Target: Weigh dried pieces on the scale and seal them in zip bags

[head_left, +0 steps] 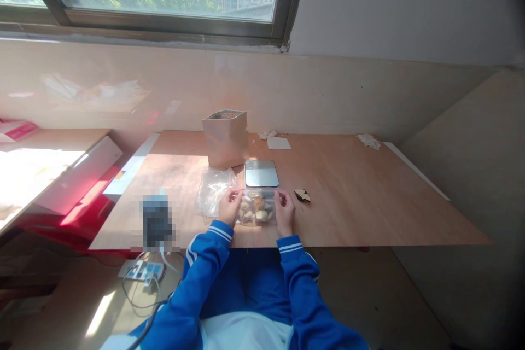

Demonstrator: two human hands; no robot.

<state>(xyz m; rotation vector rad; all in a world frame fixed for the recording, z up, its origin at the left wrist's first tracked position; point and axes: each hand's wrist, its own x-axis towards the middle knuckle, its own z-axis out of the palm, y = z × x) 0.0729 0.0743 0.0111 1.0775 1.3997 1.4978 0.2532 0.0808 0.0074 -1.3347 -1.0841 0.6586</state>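
Nearest, two blue sleeves [197,279] with white-striped cuffs, angled inward over the table edge. Left hand [228,208] and right hand [285,212] resting wrists down, fingers curled and pinching the two upper corners of a clear, glossy plastic bag of pale, rounded lumps [256,210]. Bag flat on the smooth light-brown plywood table [369,202], near its front edge, between the hands. Just left of it, a crinkled heap of empty transparent bags [212,190]; to the right, a small dark-and-cream triangular piece [302,194]. Just beyond, a flat, square, silver-grey scale [261,173]. Farther back, an upright tan paper pouch [225,139], open at the top, and white paper scraps [279,143] near the wall.
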